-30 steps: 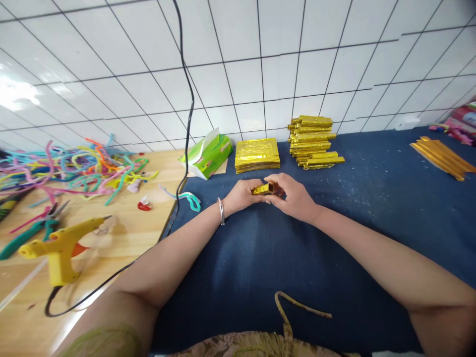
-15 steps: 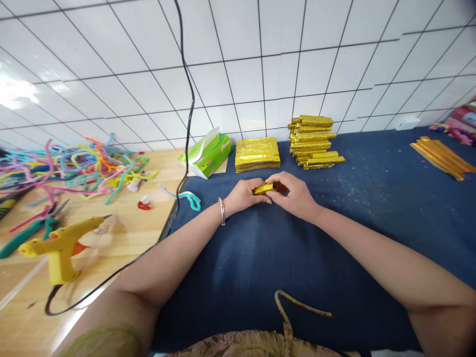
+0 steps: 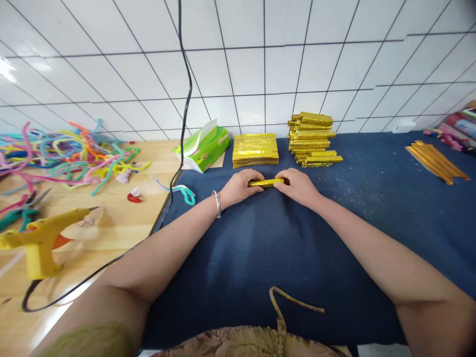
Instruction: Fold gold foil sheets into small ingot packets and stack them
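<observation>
A narrow folded gold strip (image 3: 267, 183) lies level between my two hands, just above or on the dark blue cloth (image 3: 260, 258). My left hand (image 3: 243, 187), with a silver bracelet at the wrist, pinches its left end. The right end is gripped by the fingers of my right hand (image 3: 297, 185). Behind my hands sits a flat stack of gold foil sheets (image 3: 255, 148). To its right rises a pile of folded gold strips (image 3: 312, 139).
On the wooden surface (image 3: 122, 233) at left are a yellow glue gun (image 3: 44, 238), pliers (image 3: 28, 213) and tangled coloured pipe cleaners (image 3: 74, 158). A green tissue pack (image 3: 208, 148) stands by a hanging black cable (image 3: 185, 109). Orange-gold strips (image 3: 437, 161) lie far right.
The gold strip has gone from tilted to level, and both hands now hold it by its ends, slightly farther apart. The whole view has shifted a little.
</observation>
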Demonstrator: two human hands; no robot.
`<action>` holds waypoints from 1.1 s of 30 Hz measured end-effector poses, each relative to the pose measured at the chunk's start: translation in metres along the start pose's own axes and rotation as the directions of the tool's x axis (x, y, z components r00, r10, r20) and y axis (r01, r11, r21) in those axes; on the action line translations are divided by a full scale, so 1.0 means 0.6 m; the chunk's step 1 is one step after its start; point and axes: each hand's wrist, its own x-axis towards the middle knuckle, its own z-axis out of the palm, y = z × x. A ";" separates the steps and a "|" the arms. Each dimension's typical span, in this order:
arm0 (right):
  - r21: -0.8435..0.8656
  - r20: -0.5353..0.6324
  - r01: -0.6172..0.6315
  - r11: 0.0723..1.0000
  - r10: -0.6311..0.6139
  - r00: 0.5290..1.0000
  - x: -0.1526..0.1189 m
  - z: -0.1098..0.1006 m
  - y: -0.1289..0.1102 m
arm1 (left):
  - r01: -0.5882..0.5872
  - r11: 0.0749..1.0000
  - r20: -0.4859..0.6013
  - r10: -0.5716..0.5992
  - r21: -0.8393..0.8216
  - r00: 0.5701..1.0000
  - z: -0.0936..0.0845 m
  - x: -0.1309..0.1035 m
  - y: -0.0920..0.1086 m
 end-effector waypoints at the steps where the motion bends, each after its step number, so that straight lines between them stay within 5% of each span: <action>1: -0.045 0.002 0.063 0.997 -0.063 0.998 -0.001 0.001 0.001 | -0.017 1.000 0.002 0.017 0.014 1.000 0.000 0.000 -0.001; 8: -0.148 0.084 0.296 0.944 -0.287 0.954 -0.003 0.009 0.017 | -0.114 0.989 0.021 0.116 -0.094 0.993 -0.008 -0.001 -0.019; 19: -0.151 0.099 0.346 0.926 -0.335 0.937 -0.003 0.009 0.024 | -0.118 0.961 0.073 0.140 -0.249 0.987 -0.024 0.003 -0.049; 33: -0.266 0.096 0.426 0.865 -0.416 0.904 -0.009 0.002 0.009 | -0.221 0.956 0.039 0.233 -0.192 0.972 -0.025 -0.003 -0.054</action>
